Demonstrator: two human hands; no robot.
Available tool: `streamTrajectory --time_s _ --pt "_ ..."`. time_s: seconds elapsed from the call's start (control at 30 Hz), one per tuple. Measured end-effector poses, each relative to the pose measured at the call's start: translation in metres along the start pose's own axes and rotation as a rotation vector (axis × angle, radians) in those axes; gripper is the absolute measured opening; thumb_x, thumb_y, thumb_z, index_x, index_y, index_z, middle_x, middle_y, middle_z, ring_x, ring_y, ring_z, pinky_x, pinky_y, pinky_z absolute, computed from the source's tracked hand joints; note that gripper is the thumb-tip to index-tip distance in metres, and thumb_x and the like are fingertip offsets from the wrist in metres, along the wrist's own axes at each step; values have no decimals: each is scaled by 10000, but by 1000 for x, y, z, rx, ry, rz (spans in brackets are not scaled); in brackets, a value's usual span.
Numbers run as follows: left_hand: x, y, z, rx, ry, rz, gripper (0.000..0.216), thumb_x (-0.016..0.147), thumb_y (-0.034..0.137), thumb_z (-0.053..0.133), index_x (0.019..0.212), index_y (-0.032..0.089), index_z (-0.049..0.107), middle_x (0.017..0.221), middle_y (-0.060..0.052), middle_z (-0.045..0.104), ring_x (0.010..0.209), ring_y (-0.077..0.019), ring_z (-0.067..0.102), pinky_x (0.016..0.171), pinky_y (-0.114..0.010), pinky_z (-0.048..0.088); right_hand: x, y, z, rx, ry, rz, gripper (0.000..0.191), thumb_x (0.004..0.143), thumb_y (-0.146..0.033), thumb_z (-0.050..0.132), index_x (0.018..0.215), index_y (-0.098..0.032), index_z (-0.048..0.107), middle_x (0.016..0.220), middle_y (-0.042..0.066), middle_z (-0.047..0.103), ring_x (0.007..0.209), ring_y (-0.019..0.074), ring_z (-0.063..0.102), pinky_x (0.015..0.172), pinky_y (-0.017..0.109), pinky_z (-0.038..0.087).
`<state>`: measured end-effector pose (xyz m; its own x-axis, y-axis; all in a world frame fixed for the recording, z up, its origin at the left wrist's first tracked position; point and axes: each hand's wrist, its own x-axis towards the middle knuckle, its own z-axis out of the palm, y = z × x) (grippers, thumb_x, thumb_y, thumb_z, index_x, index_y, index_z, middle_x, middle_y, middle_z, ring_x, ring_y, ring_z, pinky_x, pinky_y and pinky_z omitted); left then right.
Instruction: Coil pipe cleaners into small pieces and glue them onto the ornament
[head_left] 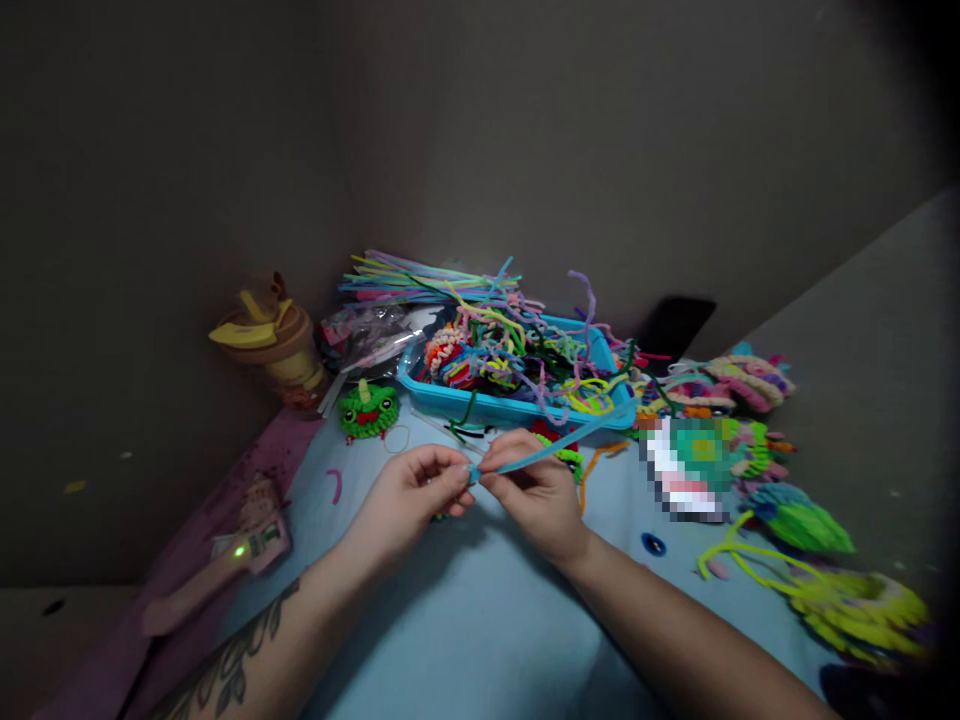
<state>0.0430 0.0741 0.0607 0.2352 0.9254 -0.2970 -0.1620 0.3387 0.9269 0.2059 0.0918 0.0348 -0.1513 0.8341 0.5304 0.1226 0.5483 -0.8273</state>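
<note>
Both hands meet over the middle of the light blue table cover, pinching a light blue pipe cleaner [566, 440]. My left hand [427, 485] grips its short end between thumb and index finger. From my right hand [532, 490], closed on it right beside the left, the long free end slants up to the right, passing in front of the tray. The part between the fingertips looks bent or wound, but is too small to make out. Behind my left hand sits a green fuzzy frog-like figure [367, 410] with a red mouth.
A blue tray [517, 405] heaped with tangled pipe cleaners stands at the back, a straight bundle [427, 280] behind it. A brown-lidded cup [289, 355] and a pink device [240, 570] are at left. Fuzzy pieces, including a yellow-green one [855, 610], lie at right.
</note>
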Motion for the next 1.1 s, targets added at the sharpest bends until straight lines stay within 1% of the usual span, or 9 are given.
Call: streamTrajectory --time_s 0.17,0.27,0.37,0.53,0.7,0.8,0.93,1.1 --pt "1 -1 -2 4 -24 16 328 691 430 722 743 132 596 578 23 575 508 -77 502 518 -201 390 0 -2 -1 11 8 -3 56 786 -182 657 779 -233 678 791 31 607 742 166 592 657 299 486" --pt "1 2 -3 45 -78 24 339 702 451 703 718 137 576 583 34 541 497 -73 484 504 -204 390 -1 -1 -2 45 -11 19 50 786 -186 669 788 -234 686 808 32 603 764 165 592 675 296 483" --pt "-1 6 -4 101 -138 20 347 716 467 680 712 143 558 595 46 510 484 -66 469 499 -208 389 0 1 -4 91 -63 49 19 790 -237 683 801 -234 698 834 42 615 806 178 597 707 307 486" --pt "-3 10 -6 197 -201 32 331 761 468 621 710 154 529 595 55 473 491 -70 461 504 -212 381 4 3 -8 122 -171 69 113 808 -329 671 786 -222 697 850 47 611 814 175 592 720 305 481" --pt "-4 11 -7 292 -228 66 296 809 443 559 740 157 523 620 52 451 514 -79 456 508 -213 372 5 0 -7 82 -222 30 221 865 -390 581 771 -198 638 834 49 573 806 172 567 740 315 475" --pt "-5 11 -7 387 -228 105 278 834 420 525 741 158 523 643 43 449 536 -87 451 508 -216 368 6 -2 -7 71 -261 -14 211 886 -359 553 777 -191 618 812 45 562 803 170 557 744 318 471" --pt "-6 14 -11 495 -268 102 251 848 382 507 742 155 528 666 33 469 554 -89 450 518 -215 380 10 -3 -11 96 -374 -48 138 881 -276 567 791 -189 625 790 40 571 812 169 558 750 316 465" --pt "-5 16 -16 472 -345 55 219 842 371 514 776 163 530 645 51 442 526 -79 433 487 -200 405 12 -6 -12 98 -400 -60 106 855 -251 597 775 -190 629 787 43 573 776 164 561 691 295 462"
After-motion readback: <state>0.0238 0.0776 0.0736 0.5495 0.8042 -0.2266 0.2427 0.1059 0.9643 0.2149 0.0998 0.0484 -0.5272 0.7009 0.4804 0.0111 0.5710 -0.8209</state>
